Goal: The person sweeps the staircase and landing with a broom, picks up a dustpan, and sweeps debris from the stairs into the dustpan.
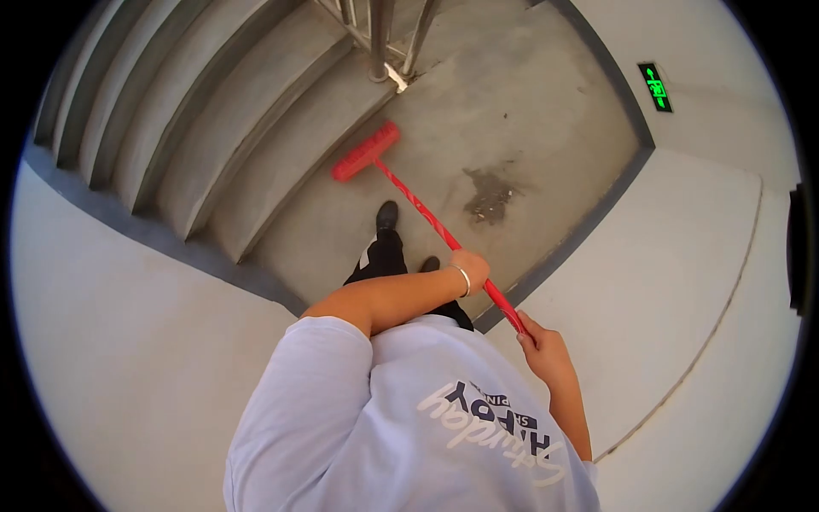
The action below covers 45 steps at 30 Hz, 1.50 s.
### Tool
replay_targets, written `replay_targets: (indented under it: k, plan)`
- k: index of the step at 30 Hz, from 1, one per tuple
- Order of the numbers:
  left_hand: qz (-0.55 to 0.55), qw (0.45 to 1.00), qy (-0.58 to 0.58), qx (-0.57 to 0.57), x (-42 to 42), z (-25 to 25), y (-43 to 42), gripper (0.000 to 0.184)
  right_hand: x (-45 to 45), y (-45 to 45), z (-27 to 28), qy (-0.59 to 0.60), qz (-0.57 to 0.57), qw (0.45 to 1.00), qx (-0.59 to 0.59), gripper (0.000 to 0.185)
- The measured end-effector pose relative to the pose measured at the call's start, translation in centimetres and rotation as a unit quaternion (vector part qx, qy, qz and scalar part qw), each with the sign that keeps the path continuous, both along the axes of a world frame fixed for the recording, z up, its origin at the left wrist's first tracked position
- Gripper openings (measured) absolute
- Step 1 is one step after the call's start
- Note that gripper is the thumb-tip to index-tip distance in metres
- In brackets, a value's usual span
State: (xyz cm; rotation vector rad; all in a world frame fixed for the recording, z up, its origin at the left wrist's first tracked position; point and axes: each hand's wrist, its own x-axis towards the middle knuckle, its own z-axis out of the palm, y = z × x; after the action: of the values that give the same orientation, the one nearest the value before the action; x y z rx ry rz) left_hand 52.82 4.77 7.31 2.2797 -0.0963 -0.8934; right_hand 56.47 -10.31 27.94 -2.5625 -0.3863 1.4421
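Note:
A red broom slants across the head view, its broad red head (367,151) down beside the lowest stair edge and its red handle (418,205) running back toward my body. Partway up the handle, my left hand (472,271) is closed around it, with a light bangle on that wrist. My right hand (546,352) grips the handle near its upper end, thumb along it. A dark patch with small bits of debris (490,196) lies on the floor to the right of the handle. The bristles' contact with the floor is hard to make out.
Curved concrete stairs (230,119) occupy the left. A metal railing post (378,43) stands at the stair edge ahead. White walls with a grey base band (563,247) border the landing, and a green exit sign (655,87) hangs at right. My dark shoe (387,215) is near the broom.

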Motion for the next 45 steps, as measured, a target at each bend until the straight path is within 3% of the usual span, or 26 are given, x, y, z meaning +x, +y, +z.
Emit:
replay_targets:
  k: [3, 5, 7, 11, 16, 20, 25, 29, 31, 36, 38, 41, 43, 45]
  plan:
    - [-0.028, 0.999, -0.033, -0.008, 0.4, -0.1, -0.6, 0.021, -0.4, -1.1, -0.2, -0.053, 0.031, 0.998, 0.027, 0.041]
    - [0.003, 0.995, -0.04, 0.093, 0.9, -2.6, 0.2, 0.019, -0.2, 0.5, -2.5, -0.073, 0.058, 0.995, 0.019, 0.04]
    - [0.016, 0.992, -0.066, 0.11, 1.8, -5.1, 1.5, 0.017, 0.5, 1.9, -5.7, -0.09, 0.069, 0.994, 0.013, 0.039]
    - [0.016, 0.994, -0.082, 0.075, 2.8, -8.2, 0.7, 0.017, 1.0, 3.1, -5.7, -0.115, 0.076, 0.99, -0.041, 0.037]
    - [-0.075, 0.993, -0.086, -0.037, 4.2, -1.3, -2.5, 0.017, 0.6, 1.9, 2.4, -0.127, 0.077, 0.985, -0.088, 0.041]
    - [-0.047, 0.989, -0.118, -0.074, 4.8, 3.6, -3.0, 0.016, 0.6, 2.0, 6.4, -0.14, 0.075, 0.982, -0.102, 0.042]
    - [-0.098, 0.99, -0.1, 0.022, 5.1, -0.5, -0.8, 0.021, -0.4, 1.7, 1.5, -0.14, 0.033, 0.989, -0.033, 0.042]
    - [-0.09, 0.99, -0.104, 0.015, 4.2, -4.0, -1.6, 0.019, -1.7, 2.1, -0.7, -0.108, 0.072, 0.988, -0.087, 0.044]
    - [-0.146, 0.984, -0.087, -0.049, 4.4, -2.6, -3.9, 0.02, -1.3, 1.2, 1.0, -0.123, 0.09, 0.982, -0.112, 0.043]
    - [-0.067, 0.968, -0.181, -0.159, 5.5, -0.1, -11.0, 0.023, -0.9, -1.0, 6.6, -0.162, 0.109, 0.967, -0.166, 0.044]
    - [-0.05, 0.965, -0.206, -0.157, 5.7, 1.0, -13.1, 0.022, -1.4, -1.7, 8.9, -0.181, 0.137, 0.959, -0.168, 0.042]
    - [-0.039, 0.978, -0.185, -0.092, 5.2, 5.4, -12.8, 0.02, -1.5, -5.1, 10.4, -0.201, 0.16, 0.964, -0.074, 0.043]
    - [-0.022, 0.986, -0.156, -0.051, 4.7, 6.0, -11.4, 0.018, -0.7, -7.3, 9.7, -0.132, 0.025, 0.99, -0.039, 0.044]
    - [-0.009, 0.992, -0.123, -0.025, 3.6, 5.2, -10.2, 0.014, -0.3, -8.1, 7.4, -0.096, 0.034, 0.995, 0.009, 0.045]
